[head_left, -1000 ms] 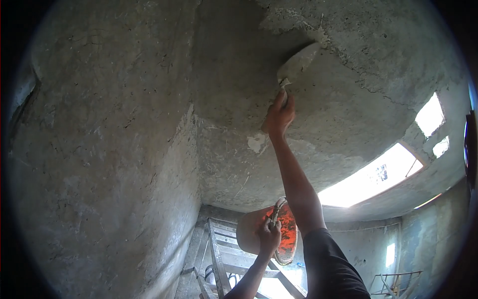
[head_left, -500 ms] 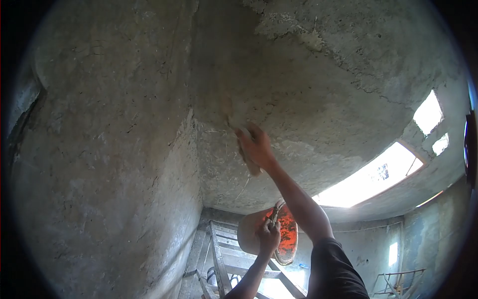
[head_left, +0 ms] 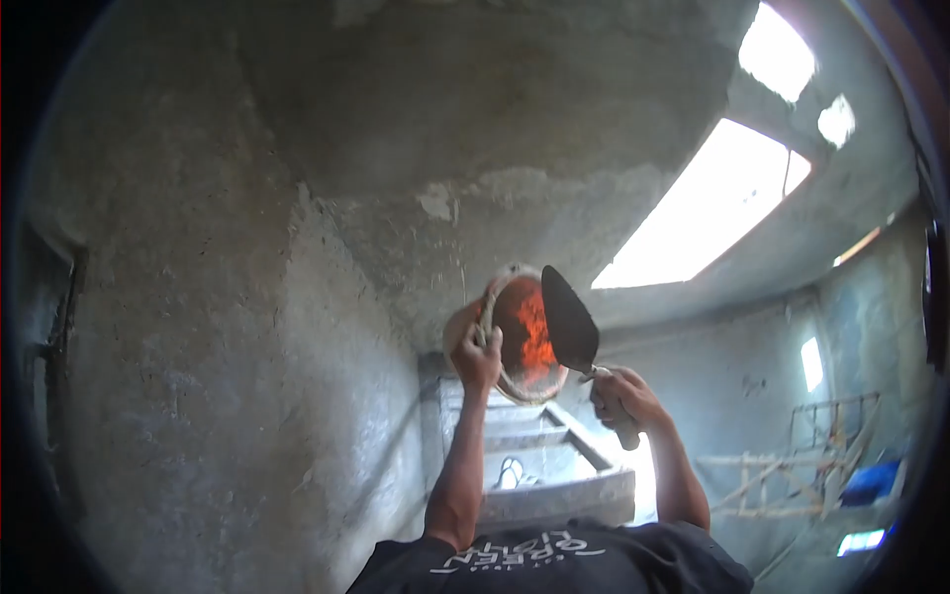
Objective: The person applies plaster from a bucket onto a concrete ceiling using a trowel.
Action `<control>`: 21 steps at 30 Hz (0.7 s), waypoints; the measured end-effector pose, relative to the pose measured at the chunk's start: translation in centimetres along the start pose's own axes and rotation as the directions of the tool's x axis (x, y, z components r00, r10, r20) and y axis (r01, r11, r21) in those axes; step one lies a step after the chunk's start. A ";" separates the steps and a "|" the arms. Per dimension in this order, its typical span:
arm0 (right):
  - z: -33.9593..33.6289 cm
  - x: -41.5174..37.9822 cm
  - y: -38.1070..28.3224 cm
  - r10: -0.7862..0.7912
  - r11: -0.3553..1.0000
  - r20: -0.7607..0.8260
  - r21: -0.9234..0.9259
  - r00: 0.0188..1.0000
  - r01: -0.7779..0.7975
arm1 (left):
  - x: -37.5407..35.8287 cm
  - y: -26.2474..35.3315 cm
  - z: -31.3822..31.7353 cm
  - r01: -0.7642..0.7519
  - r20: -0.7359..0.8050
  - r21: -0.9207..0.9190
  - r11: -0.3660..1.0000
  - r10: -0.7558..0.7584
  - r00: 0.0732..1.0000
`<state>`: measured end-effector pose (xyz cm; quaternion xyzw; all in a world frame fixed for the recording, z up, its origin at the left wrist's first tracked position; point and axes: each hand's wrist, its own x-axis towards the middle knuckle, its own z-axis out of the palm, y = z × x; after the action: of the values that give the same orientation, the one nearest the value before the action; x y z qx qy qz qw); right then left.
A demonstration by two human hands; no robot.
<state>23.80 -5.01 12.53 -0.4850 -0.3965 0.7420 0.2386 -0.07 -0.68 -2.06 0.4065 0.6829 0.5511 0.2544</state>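
A bucket (head_left: 539, 342) with an orange, mortar-smeared inside is tipped so its mouth shows. My left hand (head_left: 477, 358) is closed on the bucket's rim or handle at its left side. To the right, my right hand (head_left: 625, 398) grips the handle of a trowel (head_left: 570, 322). The dark, pointed blade stands upright beside the bucket's mouth and overlaps its right edge. Whether blade and bucket touch is unclear.
A rough plastered wall (head_left: 188, 346) fills the left, with a grey plastered surface (head_left: 475, 109) above. A bright opening (head_left: 708, 213) lies at right. Wooden steps (head_left: 524, 436) and a metal frame (head_left: 772, 480) stand lower down.
My right hand has come down from the plastered surface to the bucket's right side with the trowel. The view has shifted, and the bucket now appears higher, its mouth more towards me.
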 end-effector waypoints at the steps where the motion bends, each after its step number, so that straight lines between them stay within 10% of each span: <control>1: -0.2 -1.6 1.6 -0.016 0.978 -0.173 -0.208 0.985 -0.021 | -0.1 1.3 -1.0 -0.078 -0.039 -0.041 0.996 0.077 0.996; 4: -2.6 -4.3 5.4 -0.017 0.860 -0.268 -0.495 0.963 -0.122 | -1.0 4.3 -3.9 -0.088 0.063 -0.122 0.989 0.097 0.993; 12: -1.6 -2.7 7.0 -0.026 0.962 -0.088 -0.273 0.996 0.001 | -6.1 13.3 -10.1 -0.110 0.259 -0.091 0.990 0.131 0.957; 14: -1.9 -1.3 8.3 -0.535 0.481 -0.013 -0.827 0.845 0.291 | -7.1 14.3 -10.8 -0.151 0.250 -0.114 0.982 0.175 0.952; 21: 1.8 -0.1 7.5 -0.472 0.593 -0.091 -0.768 0.877 0.240 | -8.7 16.7 -12.5 -0.129 0.276 -0.113 0.985 0.156 0.948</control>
<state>22.45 -10.05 6.84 -0.5503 -0.7120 0.3757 0.2216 -0.75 -13.70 16.39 0.5173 0.5816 0.5353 0.3280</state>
